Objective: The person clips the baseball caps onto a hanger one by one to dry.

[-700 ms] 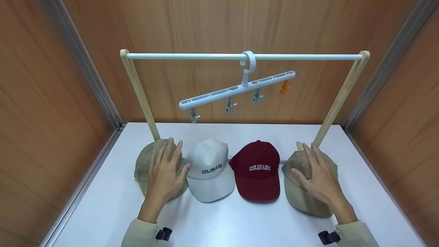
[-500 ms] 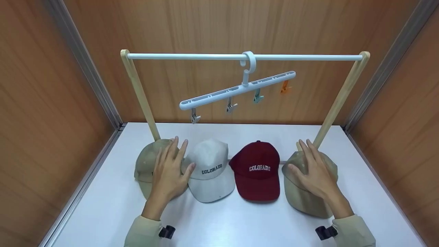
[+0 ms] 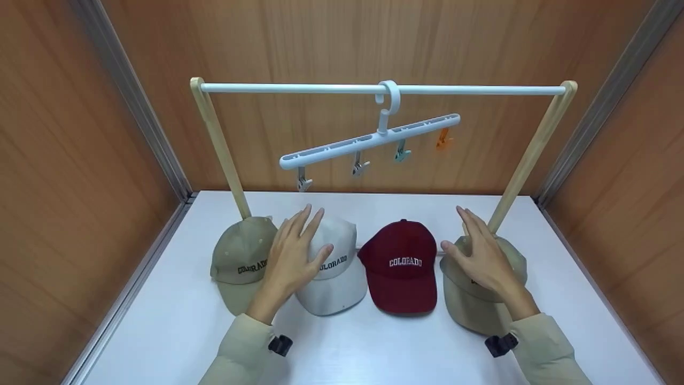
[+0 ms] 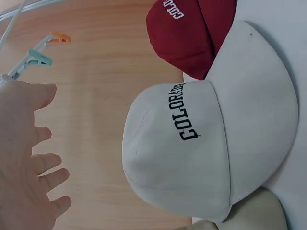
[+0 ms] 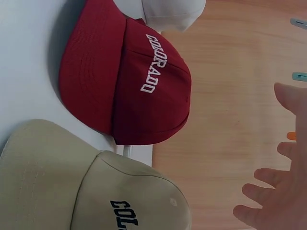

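Observation:
My left hand (image 3: 293, 254) is held in the air with fingers spread, covering part of the white cap (image 3: 331, 289) from the head camera. In the left wrist view a gap separates that hand (image 4: 29, 158) from the white cap (image 4: 177, 148). My right hand (image 3: 483, 262), fingers straight and thumb out, hovers over the right khaki cap (image 3: 470, 310) and holds nothing. A dark red cap (image 3: 403, 267) lies between the hands. At the far left lies another khaki cap (image 3: 243, 256). The caps' lettering reads COLORADO where visible.
Behind the caps stands a rack with a white bar (image 3: 299, 87) and wooden legs (image 3: 222, 149). A pale blue clip hanger (image 3: 368, 140) hangs from it at a slant, bearing grey clips (image 3: 304, 180), a teal clip (image 3: 402, 152) and an orange clip (image 3: 443, 139). Wood-grain panels surround the white table (image 3: 342, 353).
My left hand has moved right and slightly up, from the left khaki cap to over the white cap. My right hand has shifted a little left and up. The caps have stayed put.

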`<state>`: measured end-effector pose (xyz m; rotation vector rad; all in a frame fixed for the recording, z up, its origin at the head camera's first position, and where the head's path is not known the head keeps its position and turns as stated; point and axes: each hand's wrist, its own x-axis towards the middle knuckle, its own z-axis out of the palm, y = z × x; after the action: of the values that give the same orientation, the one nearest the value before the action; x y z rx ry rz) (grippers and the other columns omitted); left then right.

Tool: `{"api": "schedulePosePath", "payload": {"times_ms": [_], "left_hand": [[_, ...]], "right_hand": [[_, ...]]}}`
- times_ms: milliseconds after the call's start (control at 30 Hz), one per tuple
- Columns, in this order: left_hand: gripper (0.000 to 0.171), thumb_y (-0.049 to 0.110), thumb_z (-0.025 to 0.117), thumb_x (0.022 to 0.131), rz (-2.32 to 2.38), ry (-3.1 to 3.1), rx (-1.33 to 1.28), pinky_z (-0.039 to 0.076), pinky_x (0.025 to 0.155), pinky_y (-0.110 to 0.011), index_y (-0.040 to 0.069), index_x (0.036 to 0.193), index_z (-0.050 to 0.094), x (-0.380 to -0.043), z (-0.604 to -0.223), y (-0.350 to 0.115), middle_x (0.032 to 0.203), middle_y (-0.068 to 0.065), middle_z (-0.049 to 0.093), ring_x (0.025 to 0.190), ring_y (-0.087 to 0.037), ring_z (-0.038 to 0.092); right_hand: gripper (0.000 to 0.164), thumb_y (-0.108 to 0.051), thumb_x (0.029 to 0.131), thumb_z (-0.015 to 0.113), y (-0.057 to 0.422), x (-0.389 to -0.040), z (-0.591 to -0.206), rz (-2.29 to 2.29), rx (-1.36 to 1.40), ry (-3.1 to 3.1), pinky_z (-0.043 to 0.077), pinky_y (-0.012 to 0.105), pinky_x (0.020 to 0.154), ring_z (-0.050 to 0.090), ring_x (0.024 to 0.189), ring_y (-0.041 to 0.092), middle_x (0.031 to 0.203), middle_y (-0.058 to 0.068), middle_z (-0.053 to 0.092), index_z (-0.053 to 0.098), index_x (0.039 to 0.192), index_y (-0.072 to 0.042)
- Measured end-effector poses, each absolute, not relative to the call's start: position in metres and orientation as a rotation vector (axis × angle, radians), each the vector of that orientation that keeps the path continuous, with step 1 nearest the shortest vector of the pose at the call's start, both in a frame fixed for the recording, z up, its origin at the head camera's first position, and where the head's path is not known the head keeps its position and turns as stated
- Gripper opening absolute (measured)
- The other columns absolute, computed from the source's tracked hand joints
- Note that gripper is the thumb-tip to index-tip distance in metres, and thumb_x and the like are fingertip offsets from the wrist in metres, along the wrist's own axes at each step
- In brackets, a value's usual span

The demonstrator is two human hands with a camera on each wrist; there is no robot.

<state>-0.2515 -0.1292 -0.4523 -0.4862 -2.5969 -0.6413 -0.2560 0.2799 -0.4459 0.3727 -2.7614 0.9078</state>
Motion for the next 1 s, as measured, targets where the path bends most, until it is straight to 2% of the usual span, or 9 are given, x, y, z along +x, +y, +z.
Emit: {"api": "schedulePosePath", "payload": {"times_ms": [233, 467, 733, 1000], "left_hand": [[0.072, 0.046, 0.062, 0.104, -0.572, -2.615, -0.53, 0.021, 0.129, -0.056, 0.021, 0.167, 0.037, -0.258, -0.456, -0.113, 0.172, -0.011, 0.034, 0.155, -0.034, 0.035], [0.071, 0.044, 0.063, 0.105, -0.578, -2.601, -0.587, 0.023, 0.129, -0.054, 0.02, 0.166, 0.038, -0.264, -0.459, -0.098, 0.172, -0.011, 0.033, 0.155, -0.032, 0.037], [0.07, 0.041, 0.066, 0.104, -0.666, -2.597, -0.62, 0.029, 0.127, -0.056, 0.023, 0.166, 0.038, -0.27, -0.46, -0.084, 0.172, -0.009, 0.033, 0.155, -0.033, 0.037], [0.068, 0.046, 0.059, 0.107, -0.793, -2.636, -0.633, 0.033, 0.123, -0.059, 0.026, 0.167, 0.036, -0.273, -0.466, -0.078, 0.174, -0.007, 0.031, 0.155, -0.035, 0.037]], "right_hand": [[0.082, -0.05, 0.106, 0.06, 0.277, -0.274, -0.452, 1.003, 0.405, -2.742, 0.023, 0.075, 0.12, 0.025, 0.158, 0.047, 0.172, 0.021, 0.026, 0.021, 0.171, -0.017], [0.082, -0.051, 0.105, 0.062, 0.273, -0.29, -0.449, 1.137, 0.403, -2.734, 0.037, 0.072, 0.115, 0.031, 0.156, 0.044, 0.172, 0.017, 0.029, 0.023, 0.17, -0.02], [0.078, -0.045, 0.106, 0.063, 0.268, -0.306, -0.453, 1.168, 0.457, -2.688, 0.03, 0.07, 0.121, 0.034, 0.155, 0.042, 0.171, 0.017, 0.033, 0.026, 0.169, -0.017], [0.075, -0.04, 0.107, 0.063, 0.263, -0.316, -0.465, 1.259, 0.471, -2.677, 0.033, 0.068, 0.12, 0.038, 0.152, 0.046, 0.168, 0.021, 0.035, 0.028, 0.168, -0.013]]}}
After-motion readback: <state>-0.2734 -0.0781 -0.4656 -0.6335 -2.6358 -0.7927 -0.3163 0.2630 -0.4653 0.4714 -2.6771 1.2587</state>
